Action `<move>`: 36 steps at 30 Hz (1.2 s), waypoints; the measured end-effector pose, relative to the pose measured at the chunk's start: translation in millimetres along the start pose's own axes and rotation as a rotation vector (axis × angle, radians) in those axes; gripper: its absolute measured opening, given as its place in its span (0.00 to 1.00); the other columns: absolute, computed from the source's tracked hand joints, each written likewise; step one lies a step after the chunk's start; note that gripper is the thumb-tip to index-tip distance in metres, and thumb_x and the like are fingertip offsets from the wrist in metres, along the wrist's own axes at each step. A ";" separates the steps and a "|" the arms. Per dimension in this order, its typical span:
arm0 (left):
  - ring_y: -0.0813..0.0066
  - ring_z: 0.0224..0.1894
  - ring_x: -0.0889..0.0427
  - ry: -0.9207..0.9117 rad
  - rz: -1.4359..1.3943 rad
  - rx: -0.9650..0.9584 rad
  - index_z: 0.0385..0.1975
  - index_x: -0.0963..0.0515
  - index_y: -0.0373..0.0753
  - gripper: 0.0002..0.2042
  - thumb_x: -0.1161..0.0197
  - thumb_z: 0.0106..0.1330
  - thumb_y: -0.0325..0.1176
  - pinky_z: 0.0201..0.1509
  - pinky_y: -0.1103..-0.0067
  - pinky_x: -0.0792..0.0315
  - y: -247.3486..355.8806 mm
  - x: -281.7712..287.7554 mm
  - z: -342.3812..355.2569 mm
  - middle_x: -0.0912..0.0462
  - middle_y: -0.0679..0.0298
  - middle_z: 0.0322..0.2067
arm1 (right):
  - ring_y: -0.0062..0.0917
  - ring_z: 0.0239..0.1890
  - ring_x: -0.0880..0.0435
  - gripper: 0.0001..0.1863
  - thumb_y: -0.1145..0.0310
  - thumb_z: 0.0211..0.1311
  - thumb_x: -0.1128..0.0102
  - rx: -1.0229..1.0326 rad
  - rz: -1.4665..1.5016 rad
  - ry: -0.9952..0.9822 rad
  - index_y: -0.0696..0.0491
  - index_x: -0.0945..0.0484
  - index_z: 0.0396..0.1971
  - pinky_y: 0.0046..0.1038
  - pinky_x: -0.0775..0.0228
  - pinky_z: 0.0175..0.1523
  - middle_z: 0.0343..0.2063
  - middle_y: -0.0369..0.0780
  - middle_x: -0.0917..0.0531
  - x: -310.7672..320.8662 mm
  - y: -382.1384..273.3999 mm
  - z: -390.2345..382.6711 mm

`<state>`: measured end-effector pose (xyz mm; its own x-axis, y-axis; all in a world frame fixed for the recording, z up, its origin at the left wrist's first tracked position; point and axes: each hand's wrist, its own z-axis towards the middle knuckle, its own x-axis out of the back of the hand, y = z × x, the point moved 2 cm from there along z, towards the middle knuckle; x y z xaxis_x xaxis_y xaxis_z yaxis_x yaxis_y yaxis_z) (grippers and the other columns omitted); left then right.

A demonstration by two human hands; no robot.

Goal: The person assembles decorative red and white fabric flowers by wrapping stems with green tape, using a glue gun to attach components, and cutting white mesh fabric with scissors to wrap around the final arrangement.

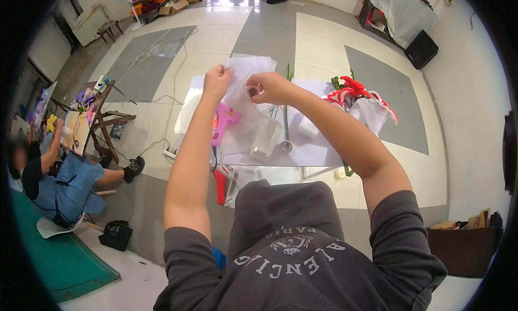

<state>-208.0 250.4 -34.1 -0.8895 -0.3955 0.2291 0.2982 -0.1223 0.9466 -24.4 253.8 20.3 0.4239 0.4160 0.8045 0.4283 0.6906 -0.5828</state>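
My left hand [216, 84] pinches a translucent white sheet [245, 65] by its left side, above a white table [318, 154]. My right hand [270, 89] is curled at the same sheet's right side, gripping it; what lies inside the curled fingers is unclear. A pink glue gun [223, 122] lies below my left hand. A clear plastic box [264, 144], a tape roll [286, 146], thin green stems [285, 119] and a white roll [307, 128] are beneath and right of my hands. Red-and-white flowers with green leaves [356, 92] lie at the table's right end.
A seated person [65, 179] works at a cluttered wooden table [94, 117] on the left. A red object [220, 187] is below my table's front edge. Cables [167, 98] cross the tiled floor. A black speaker [421, 49] and a brown box [458, 246] stand to the right.
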 end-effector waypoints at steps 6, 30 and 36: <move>0.80 0.24 0.29 0.142 -0.101 0.031 0.30 0.25 0.31 0.10 0.44 0.59 0.33 0.29 0.81 0.34 -2.0 6.4 0.4 0.23 0.64 0.22 | 0.34 0.29 0.20 0.19 0.63 0.41 0.40 -0.215 -0.184 0.119 0.59 0.24 0.33 0.28 0.30 0.38 0.26 0.46 0.20 21.2 -11.9 -18.8; 0.87 0.25 0.28 0.245 -0.368 -0.099 0.31 0.27 0.33 0.05 0.41 0.58 0.28 0.29 0.88 0.34 26.2 1.5 -5.1 0.23 0.69 0.23 | 0.45 0.31 0.20 0.14 0.68 0.36 0.42 -0.506 -0.423 0.149 0.64 0.22 0.22 0.36 0.27 0.39 0.26 0.55 0.21 50.7 74.3 -32.8; 0.87 0.25 0.27 0.289 -0.251 -0.094 0.34 0.26 0.31 0.07 0.41 0.59 0.28 0.29 0.88 0.33 26.0 9.8 -6.6 0.22 0.67 0.24 | 0.42 0.32 0.20 0.16 0.66 0.34 0.37 -0.477 -0.454 -0.029 0.63 0.22 0.22 0.35 0.28 0.39 0.26 0.53 0.20 59.1 71.7 -28.1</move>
<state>-206.7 237.4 -8.8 -0.8083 -0.5814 -0.0929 0.1261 -0.3250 0.9373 53.8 311.2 22.8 0.0988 0.1660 0.9812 0.8691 0.4658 -0.1664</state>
